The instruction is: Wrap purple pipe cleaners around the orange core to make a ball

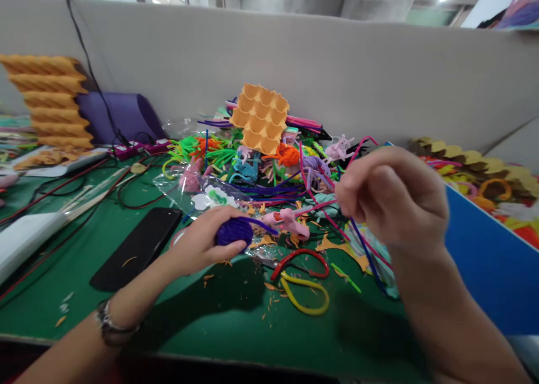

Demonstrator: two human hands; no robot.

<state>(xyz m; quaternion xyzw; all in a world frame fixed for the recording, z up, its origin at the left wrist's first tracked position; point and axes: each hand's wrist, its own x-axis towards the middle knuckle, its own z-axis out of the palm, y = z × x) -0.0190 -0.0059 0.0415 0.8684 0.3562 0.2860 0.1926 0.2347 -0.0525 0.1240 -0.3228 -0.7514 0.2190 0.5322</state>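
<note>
My left hand (pixel 206 241) is closed round a coiled disc of dark blue-purple pipe cleaner (pixel 233 233), and a loose end of it sticks out to the right. My right hand (pixel 396 199) is raised on the right, blurred, with thumb and fingers pinched together. What it pinches, if anything, cannot be made out; a pink strand reaches toward its fingertips, and a dark blue pipe cleaner (pixel 367 257) runs below it. Between the hands lies a small pink glue gun (pixel 288 221). Nearer me are a red loop (pixel 301 253) and a yellow loop (pixel 309 308).
Behind lie piled colourful pipe cleaners (pixel 223 156) with an orange egg-crate piece (pixel 261 117). A black phone (pixel 137 249) rests left on the green table (pixel 189 328). A blue board (pixel 488 255) stands right. Cables and orange scraps are scattered about.
</note>
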